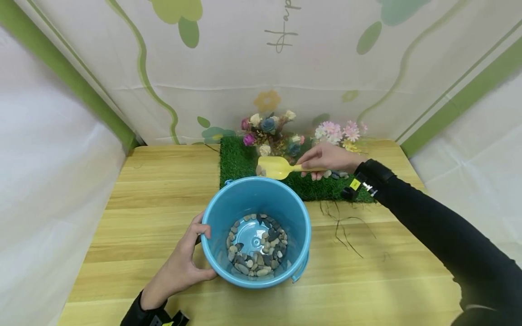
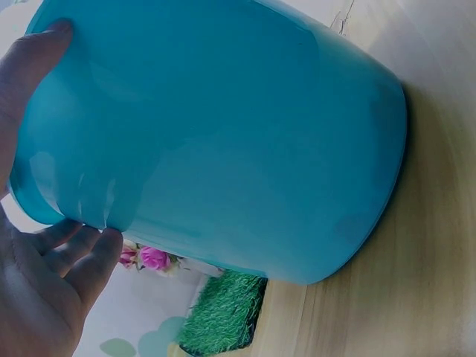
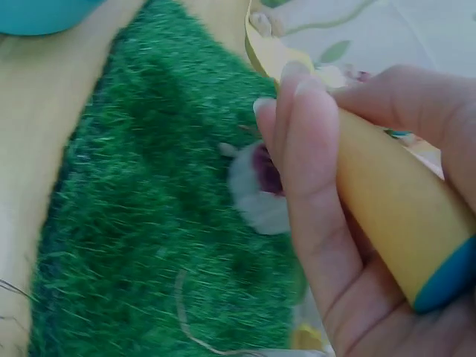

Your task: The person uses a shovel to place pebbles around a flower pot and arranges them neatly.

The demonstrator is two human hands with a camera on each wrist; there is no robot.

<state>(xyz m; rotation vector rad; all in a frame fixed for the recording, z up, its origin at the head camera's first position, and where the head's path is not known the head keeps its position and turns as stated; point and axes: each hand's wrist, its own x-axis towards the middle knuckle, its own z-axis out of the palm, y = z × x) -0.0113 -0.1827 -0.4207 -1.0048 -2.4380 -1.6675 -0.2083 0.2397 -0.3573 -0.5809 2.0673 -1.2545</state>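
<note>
A light-blue bucket (image 1: 257,194) stands on the wooden table, with grey, tan and dark pebbles (image 1: 257,262) on its bottom, thickest at the near side. My left hand (image 1: 181,269) grips its left rim, fingers over the edge and thumb against the outer wall; the left wrist view shows the bucket's smooth side (image 2: 223,134). Beyond the far rim, my right hand (image 1: 330,158) holds a yellow toy shovel (image 1: 277,167) by its handle, which has a blue end in the right wrist view. A few pebbles (image 1: 261,171) lie at the tip of the scoop, which points left.
A strip of artificial grass (image 1: 236,158) lies behind the bucket, with several pebbles (image 1: 336,174) on it beneath my right wrist. Artificial flowers (image 1: 267,127) and pink blossoms (image 1: 332,131) stand at the back by the curtain. Thin dark strands (image 1: 340,226) lie on the table (image 1: 163,199).
</note>
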